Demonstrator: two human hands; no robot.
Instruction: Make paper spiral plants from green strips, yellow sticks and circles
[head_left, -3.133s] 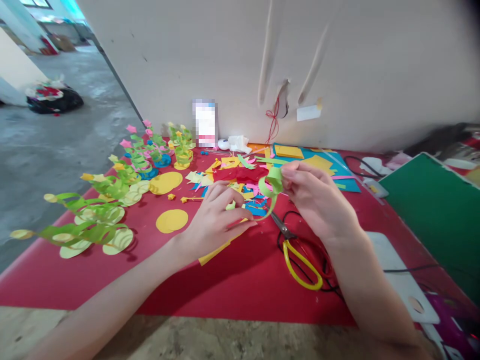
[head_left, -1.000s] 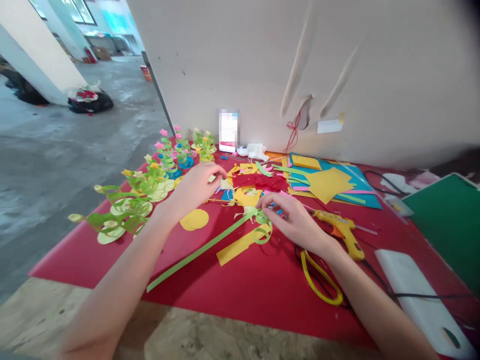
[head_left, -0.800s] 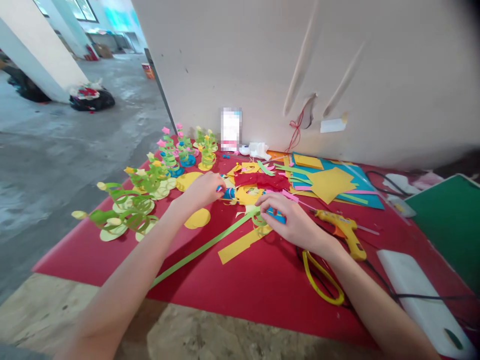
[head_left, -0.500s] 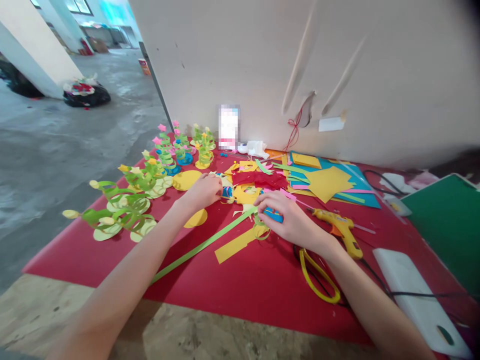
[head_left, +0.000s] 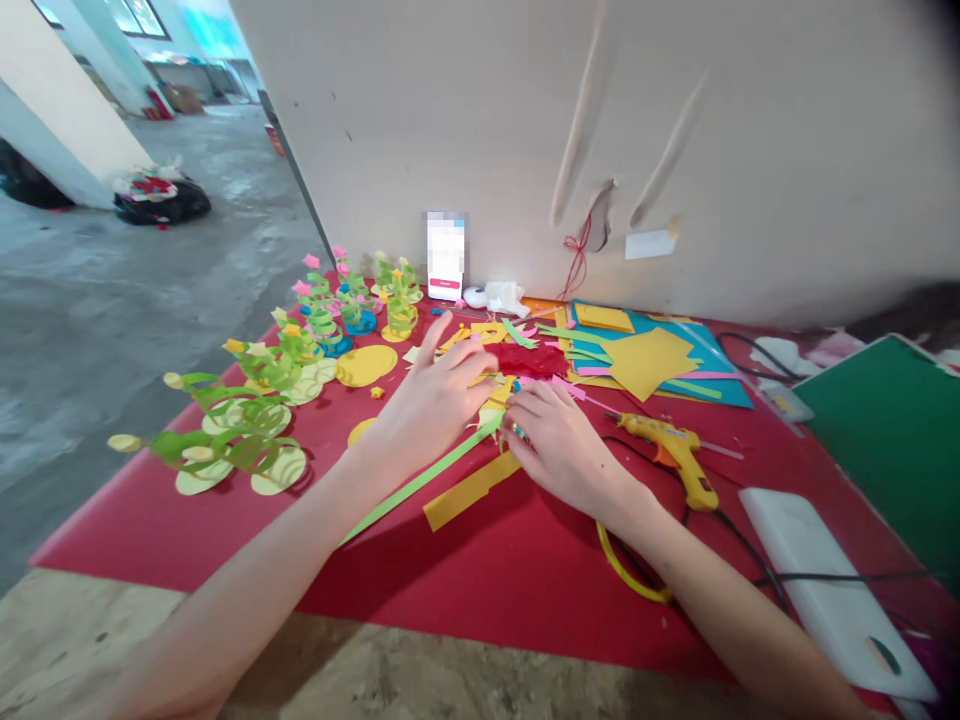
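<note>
Both hands rest over a heap of coloured paper scraps (head_left: pixel 525 358) on a red table covering (head_left: pixel 480 580). My left hand (head_left: pixel 435 400) lies with its fingers stretched out over the yellow and red scraps, its index finger raised. My right hand (head_left: pixel 551 445) sits just to its right, palm down, fingers curled onto the scraps at the upper end of a long green paper strip (head_left: pixel 409 487). What its fingertips press or pinch is hidden. A yellow paper strip (head_left: pixel 469 492) lies beside the green one.
Green paper spiral figures (head_left: pixel 232 440) stand along the table's left side. A yellow glue gun (head_left: pixel 671 455) with a black cord and yellow-handled scissors (head_left: pixel 626 575) lie to the right. A white slab (head_left: pixel 825 590) and green board (head_left: pixel 885 420) are at far right. A wall is behind.
My left hand moved right from the scraps near the spirals to beside my right hand and spread its fingers. My right hand shifted slightly left, now covering the green coil.
</note>
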